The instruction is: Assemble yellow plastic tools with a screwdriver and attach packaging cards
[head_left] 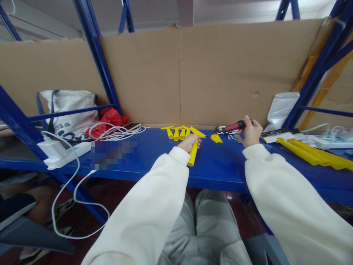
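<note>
My left hand [189,143] is closed around a yellow tubular piece [192,156] with a crosspiece at its far end, held low over the blue shelf top [154,162]. My right hand [252,132] grips a red and black screwdriver [233,126] by the end of its handle. The thin shaft points left and down toward the yellow piece by my left fingers; whether its tip touches is too small to tell. Behind my left hand lie several similar yellow pieces [176,134]. Small flat yellow parts [216,138] sit between my hands.
White cables [118,133], a red plastic bag [111,118] and a cloth bag [73,114] lie to the left, by a power strip [66,154]. Long yellow pieces [311,154] and a white pouch [281,110] are on the right. Cardboard [220,73] closes the back.
</note>
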The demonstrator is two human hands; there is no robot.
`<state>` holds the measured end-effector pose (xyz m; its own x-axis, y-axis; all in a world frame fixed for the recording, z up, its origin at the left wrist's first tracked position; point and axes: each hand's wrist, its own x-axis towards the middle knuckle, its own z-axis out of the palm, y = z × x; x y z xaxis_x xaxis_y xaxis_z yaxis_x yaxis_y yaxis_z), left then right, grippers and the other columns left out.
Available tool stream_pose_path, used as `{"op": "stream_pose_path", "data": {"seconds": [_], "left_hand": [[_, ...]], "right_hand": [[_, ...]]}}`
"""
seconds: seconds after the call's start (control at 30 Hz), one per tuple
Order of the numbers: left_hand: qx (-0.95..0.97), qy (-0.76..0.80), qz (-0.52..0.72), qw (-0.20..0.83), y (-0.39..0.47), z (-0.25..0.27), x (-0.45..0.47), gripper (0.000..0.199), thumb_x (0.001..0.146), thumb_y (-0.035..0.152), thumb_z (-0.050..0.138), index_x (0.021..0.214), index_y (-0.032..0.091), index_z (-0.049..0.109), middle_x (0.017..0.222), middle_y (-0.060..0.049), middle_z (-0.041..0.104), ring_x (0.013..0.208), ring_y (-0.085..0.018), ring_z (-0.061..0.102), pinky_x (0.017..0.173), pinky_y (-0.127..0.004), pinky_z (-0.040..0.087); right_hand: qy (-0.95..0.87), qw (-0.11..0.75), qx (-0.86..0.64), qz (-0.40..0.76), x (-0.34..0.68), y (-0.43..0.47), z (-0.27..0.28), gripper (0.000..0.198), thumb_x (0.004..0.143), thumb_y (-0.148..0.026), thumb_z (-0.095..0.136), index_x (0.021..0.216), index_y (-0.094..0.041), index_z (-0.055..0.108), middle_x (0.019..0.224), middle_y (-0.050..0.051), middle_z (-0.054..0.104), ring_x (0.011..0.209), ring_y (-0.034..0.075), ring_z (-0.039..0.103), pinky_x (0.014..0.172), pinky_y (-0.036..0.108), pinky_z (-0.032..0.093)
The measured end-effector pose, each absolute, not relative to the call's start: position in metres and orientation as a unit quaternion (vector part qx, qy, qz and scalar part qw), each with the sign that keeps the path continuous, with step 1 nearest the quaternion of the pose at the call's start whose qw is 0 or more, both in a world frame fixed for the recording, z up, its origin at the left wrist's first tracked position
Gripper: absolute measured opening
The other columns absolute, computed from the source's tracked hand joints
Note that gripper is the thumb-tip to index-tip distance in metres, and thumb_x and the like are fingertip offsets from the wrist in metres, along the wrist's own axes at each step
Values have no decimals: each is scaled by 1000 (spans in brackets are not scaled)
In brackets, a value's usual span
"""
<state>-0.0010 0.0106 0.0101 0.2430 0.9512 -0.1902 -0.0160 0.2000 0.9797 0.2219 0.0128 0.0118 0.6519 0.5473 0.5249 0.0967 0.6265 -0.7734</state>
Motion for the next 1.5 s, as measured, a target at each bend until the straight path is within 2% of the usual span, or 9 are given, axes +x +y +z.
{"op": "stream_pose_path", "data": {"seconds": [0.53,1.07,1.23,1.5], "left_hand": [[491,471,389,622,9,11,0,20,93,11,46,76,20,40,50,8,41,37,-5,35,41,-17,27],[495,466,391,620,7,13,0,15,92,10,45,79,19,43,49,7,40,38,-7,36,39,-19,27],[497,473,393,612,10,10,0,15,91,9,45,79,19,43,51,7,42,39,-6,36,41,-19,28],[494,482,391,609,11,10,-1,16,92,9,44,80,19,43,50,7,40,38,-6,35,41,-19,27]], "right_hand": [[-420,805,-401,123,225,16,9,48,66,-67,65,64,-24,43,45,-8,44,33,10,42,32,25,34],[-415,809,-396,129,224,15,10,46,67,-63,66,64,-24,43,46,-8,43,35,11,44,33,26,35],[-413,805,-402,142,222,12,12,43,67,-59,67,64,-24,42,47,-8,44,33,10,41,33,26,34],[-431,778,-429,157,219,5,15,25,72,-42,63,74,-24,46,52,-7,49,37,11,44,36,25,32]]}}
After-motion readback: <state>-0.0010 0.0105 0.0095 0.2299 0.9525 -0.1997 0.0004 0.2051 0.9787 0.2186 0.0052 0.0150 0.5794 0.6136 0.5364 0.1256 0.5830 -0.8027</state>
